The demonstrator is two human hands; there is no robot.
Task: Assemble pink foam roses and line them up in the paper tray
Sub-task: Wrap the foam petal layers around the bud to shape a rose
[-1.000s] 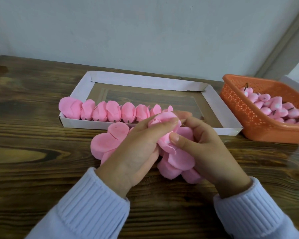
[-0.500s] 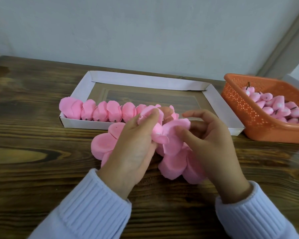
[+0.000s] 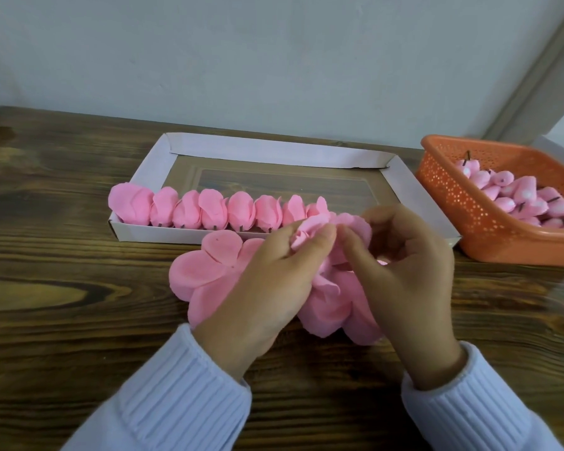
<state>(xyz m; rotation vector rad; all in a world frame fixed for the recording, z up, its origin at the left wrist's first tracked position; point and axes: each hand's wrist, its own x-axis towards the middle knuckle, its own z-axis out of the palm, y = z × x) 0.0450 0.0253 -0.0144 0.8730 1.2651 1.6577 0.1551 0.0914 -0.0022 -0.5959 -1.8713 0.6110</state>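
Pink foam rose (image 3: 302,237) gripped by curled left hand (image 3: 267,288), its petal (image 3: 357,222) pinched by right hand (image 3: 411,281).

dark wood table (image 3: 62,320), pale wall (image 3: 241,60)

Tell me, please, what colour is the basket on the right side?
The basket is orange, with small holes in its walls; the head view shows it.

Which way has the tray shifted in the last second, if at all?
No. The tray is where it was: its near left corner lies on the same grain of the table, its right corner just as near the basket.
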